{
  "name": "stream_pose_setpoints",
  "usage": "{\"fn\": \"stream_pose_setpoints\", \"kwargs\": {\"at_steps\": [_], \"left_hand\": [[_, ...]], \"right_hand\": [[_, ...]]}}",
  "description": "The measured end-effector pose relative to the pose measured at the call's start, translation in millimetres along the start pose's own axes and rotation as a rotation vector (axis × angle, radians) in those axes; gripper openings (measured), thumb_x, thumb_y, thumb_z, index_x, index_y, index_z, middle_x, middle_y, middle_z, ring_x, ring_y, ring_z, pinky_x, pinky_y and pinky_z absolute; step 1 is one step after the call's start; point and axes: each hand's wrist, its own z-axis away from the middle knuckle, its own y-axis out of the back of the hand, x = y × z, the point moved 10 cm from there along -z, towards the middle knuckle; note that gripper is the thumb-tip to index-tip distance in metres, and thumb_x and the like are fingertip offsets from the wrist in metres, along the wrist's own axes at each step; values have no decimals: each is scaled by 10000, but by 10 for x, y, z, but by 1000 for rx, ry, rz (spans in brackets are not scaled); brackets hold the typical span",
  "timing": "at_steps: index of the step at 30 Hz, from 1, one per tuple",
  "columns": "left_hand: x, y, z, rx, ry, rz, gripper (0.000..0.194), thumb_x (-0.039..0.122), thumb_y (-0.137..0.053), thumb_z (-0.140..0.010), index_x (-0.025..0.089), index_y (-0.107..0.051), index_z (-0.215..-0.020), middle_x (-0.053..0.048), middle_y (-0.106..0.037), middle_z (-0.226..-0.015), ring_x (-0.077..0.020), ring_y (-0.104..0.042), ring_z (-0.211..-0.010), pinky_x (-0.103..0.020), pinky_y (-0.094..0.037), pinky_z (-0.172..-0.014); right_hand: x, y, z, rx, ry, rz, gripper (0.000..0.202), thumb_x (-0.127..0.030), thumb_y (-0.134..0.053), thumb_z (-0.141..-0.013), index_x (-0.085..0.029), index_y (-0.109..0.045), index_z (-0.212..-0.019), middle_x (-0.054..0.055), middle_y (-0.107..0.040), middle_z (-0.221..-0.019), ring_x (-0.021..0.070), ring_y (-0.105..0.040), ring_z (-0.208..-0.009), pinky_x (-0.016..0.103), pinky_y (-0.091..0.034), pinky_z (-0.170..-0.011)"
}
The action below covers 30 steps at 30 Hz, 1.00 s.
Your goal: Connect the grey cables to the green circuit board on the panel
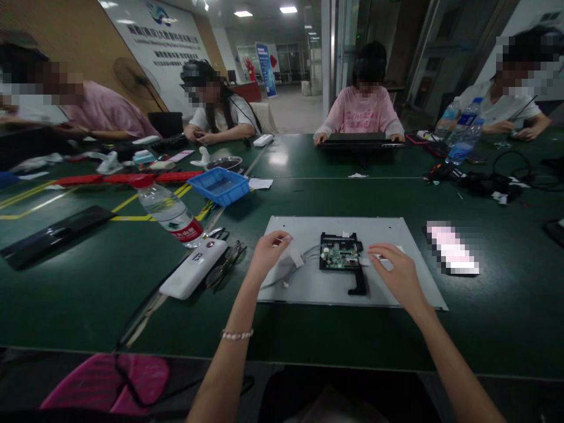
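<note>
A flat light-grey metal panel (304, 291) lies on the table in front of me. On it sits a green circuit board (340, 256) in a black plastic bracket (360, 284), with grey cables running off to the left. My left hand (269, 254) is over the panel's left part, fingertips pinched together; a whitish strip (296, 255) hangs beside them, and whether they hold it is unclear. My right hand (395, 269) is at the board's right edge, thumb and fingertips drawn close together. A small pale flat piece (364, 259) lies by those fingertips; contact cannot be made out.
Left of the panel are a white power bank (194, 269), glasses (225, 264), a water bottle (170, 211) and a blue basket (220, 187). A phone (453, 248) lies to the right. Several people sit around the green table (379, 197); one holds a dark panel (360, 142).
</note>
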Motion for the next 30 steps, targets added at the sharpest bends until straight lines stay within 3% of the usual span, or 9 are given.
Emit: {"fn": "stream_pose_setpoints", "kwargs": {"at_steps": [3,6,11,15,20,25,30], "left_hand": [[69,-60,102,-57,1,27,251,387,-512,-813,184,-656,-847,-21,-670,-829,-169,-586,-767,-285,-467,-738],[91,-187,174,-116,-26,-26,228,354,-509,-807,190,-665,-836,-15,-658,-795,-161,-574,-732,-274,-463,-695],[-6,-240,228,-104,0,-106,266,296,-533,-777,179,-643,-990,-38,-662,-919,-161,-573,-732,-291,-480,-720],[42,-170,316,-31,-57,-153,391,253,-532,-787,181,-551,-1170,-66,-592,-1136,-167,-586,-844,-325,-480,-851],[258,-120,502,85,-186,-274,424,179,-500,-824,178,-482,-1247,-101,-506,-1256,-214,-527,-1129,-378,-419,-998],[411,-288,670,-5,-252,-439,379,105,-428,-857,176,-521,-1218,-84,-570,-1248,-218,-522,-1170,-398,-401,-1031],[442,-324,768,20,-243,-592,399,101,-369,-892,138,-509,-1264,-111,-491,-1374,-242,-427,-1293,-433,-366,-1062]], "right_hand": [[-296,-192,44,-78,49,23,237,-248,-481,-888,-221,-654,-1048,83,-647,-1101,240,-593,-1035,415,-472,-934],[-717,-629,133,-304,218,85,426,-215,-510,-874,-217,-511,-1300,94,-548,-1302,259,-501,-1195,459,-413,-1027],[-1182,-1168,287,-498,476,127,519,-228,-579,-840,-161,-451,-1338,129,-467,-1394,276,-393,-1306,460,-378,-1071],[-1235,-1353,321,-525,523,167,473,-255,-613,-824,-125,-498,-1264,161,-500,-1350,282,-408,-1296,446,-384,-1063],[-1172,-1436,362,-556,494,165,402,-271,-623,-823,-142,-535,-1193,154,-546,-1284,278,-457,-1257,437,-410,-1040],[-1101,-1472,439,-577,475,152,544,-277,-620,-828,-128,-441,-1320,167,-507,-1340,276,-443,-1275,441,-386,-1063],[-1103,-1464,482,-560,481,167,541,-275,-607,-836,-136,-435,-1330,164,-501,-1356,273,-448,-1273,439,-382,-1065]]}}
